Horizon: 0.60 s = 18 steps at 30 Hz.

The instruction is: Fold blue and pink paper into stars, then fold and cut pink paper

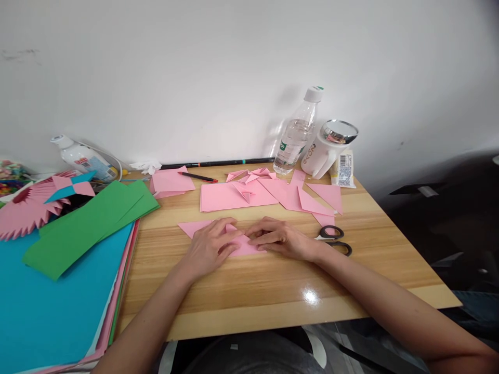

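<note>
A folded piece of pink paper [247, 246] lies flat on the wooden table in front of me, its pointed left end showing past my fingers. My left hand [210, 246] presses and pinches the paper from the left, with the thumb and fingers around a fold. From the right, my right hand [277, 238] has its bent fingertips closed on the same paper. Part of the sheet is hidden under both hands. Just beyond my right wrist rest scissors [336, 241] with black handles.
Behind my hands lie pink paper strips [218, 197], small folded pink pieces [253, 175] and a black pen [198, 177]. A water bottle [297, 132] and white mug [322, 150] stand near the wall. Green strips [86, 223] cover blue sheets [58, 311] at left.
</note>
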Available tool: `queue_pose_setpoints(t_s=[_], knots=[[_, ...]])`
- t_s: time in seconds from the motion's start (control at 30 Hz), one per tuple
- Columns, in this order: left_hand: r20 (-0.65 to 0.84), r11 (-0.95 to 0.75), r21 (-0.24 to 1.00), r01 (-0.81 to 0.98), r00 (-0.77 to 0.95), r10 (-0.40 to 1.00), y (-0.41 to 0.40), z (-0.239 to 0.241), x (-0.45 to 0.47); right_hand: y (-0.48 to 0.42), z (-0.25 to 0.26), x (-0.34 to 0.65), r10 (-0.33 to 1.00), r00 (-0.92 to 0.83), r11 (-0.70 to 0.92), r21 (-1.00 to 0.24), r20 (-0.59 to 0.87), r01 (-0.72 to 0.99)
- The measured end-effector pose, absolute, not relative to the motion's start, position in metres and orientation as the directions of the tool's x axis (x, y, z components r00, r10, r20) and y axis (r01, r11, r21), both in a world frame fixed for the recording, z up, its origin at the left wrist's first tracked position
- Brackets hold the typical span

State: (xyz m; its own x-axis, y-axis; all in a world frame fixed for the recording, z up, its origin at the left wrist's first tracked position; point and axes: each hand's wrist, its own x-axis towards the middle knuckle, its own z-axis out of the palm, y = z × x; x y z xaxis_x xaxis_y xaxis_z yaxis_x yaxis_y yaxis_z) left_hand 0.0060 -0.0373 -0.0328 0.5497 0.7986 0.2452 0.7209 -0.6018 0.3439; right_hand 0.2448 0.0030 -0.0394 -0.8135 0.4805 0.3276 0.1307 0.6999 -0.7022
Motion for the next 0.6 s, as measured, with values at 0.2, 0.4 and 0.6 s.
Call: queue_pose_setpoints(t_s=[0.2,0.4,0.6], knots=[[0.27,-0.613,0.326,0.719,0.551,0.79,-0.037,-0.0333,0.0062,0.0026,-0.0412,0.2453,0.479,-0.815,0.702,-0.699,0.326,0.133],[0.22,-0.599,0.337,0.727,0.557,0.801,-0.0374,-0.031,0.0059,0.0028,-0.0409,0.2456,0.473,-0.819,0.701,-0.702,0.325,0.126],[0.205,-0.584,0.346,0.735,0.548,0.811,-0.0374,-0.0313,0.0052,0.0037,-0.0429,0.246,0.463,-0.823,0.704,-0.7,0.327,0.118]])
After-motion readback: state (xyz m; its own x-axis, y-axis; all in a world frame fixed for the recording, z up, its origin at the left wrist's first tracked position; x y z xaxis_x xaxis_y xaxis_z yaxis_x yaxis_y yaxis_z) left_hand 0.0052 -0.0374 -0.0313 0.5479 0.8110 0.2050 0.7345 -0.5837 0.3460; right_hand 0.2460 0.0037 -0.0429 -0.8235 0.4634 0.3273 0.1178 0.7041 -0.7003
